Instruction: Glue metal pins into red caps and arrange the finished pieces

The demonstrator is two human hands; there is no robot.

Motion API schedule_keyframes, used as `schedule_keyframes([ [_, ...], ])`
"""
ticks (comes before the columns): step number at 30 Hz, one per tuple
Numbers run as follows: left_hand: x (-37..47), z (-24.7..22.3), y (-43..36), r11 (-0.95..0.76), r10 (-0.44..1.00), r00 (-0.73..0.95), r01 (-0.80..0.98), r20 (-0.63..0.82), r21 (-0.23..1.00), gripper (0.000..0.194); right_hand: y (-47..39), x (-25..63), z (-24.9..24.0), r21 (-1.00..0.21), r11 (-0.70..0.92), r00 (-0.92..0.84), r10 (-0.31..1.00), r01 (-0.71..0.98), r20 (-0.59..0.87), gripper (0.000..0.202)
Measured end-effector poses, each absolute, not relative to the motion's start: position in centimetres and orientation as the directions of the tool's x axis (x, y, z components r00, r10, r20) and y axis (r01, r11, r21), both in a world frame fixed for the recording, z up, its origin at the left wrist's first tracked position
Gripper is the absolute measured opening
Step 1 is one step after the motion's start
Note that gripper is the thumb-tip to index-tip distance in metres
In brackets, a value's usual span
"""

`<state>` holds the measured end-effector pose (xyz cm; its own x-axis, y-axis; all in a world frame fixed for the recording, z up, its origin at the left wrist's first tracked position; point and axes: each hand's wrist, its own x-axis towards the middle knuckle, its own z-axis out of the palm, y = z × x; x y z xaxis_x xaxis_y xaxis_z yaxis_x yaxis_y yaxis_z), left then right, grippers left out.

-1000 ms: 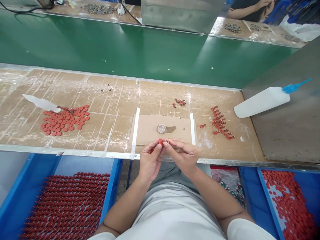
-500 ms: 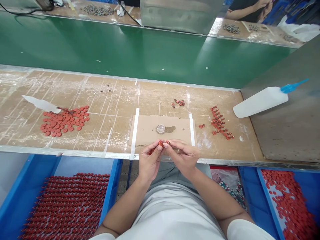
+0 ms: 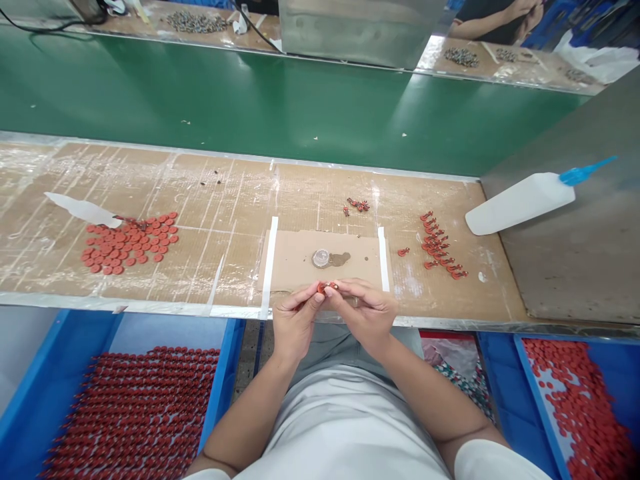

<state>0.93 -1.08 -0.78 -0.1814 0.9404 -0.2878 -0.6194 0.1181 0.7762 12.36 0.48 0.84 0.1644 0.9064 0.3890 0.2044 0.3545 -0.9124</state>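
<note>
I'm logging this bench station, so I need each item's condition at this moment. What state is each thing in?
left hand: pinching the small red part with the right hand.
right hand: pinching the same part.
small red part: held between both hands' fingertips, above the bench edge.
white squeeze bottle: lying tilted, blue nozzle on.
loose red discs: spread flat on the bench.
finished red pieces: laid in a row.
left blue bin: open, red parts inside.

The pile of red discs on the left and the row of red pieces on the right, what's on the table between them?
In the head view, a taped cardboard pad with a small round dish lies between the red discs and the row of red pieces.
</note>
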Motion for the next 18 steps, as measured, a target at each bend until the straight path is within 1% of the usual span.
schedule_keyframes([
  [4, 1.1, -0.6, -1.0, 0.105, 0.949, -0.176, -0.609, -0.263, 0.786, 0.022, 0.5, 12.6, 1.1, -0.914, 0.370, 0.146, 0.907, 0.166, 0.394, 0.025],
  [8, 1.4, -0.2, -0.9, 0.110, 0.945, -0.175, -0.628, -0.277, 0.771, 0.022, 0.5, 12.9, 1.0, -0.921, 0.369, 0.156, 0.910, 0.122, 0.385, 0.023],
  [12, 1.8, 0.0, -1.0, 0.111, 0.940, -0.175, -0.657, -0.294, 0.746, 0.022, 0.4, 13.1, 0.9, -0.932, 0.337, 0.173, 0.918, 0.137, 0.357, 0.019],
  [18, 2.2, -0.1, -1.2, 0.087, 0.943, -0.179, -0.681, -0.280, 0.727, 0.019, 0.5, 13.5, 1.2, -0.918, 0.367, 0.153, 0.909, 0.149, 0.388, 0.021],
])
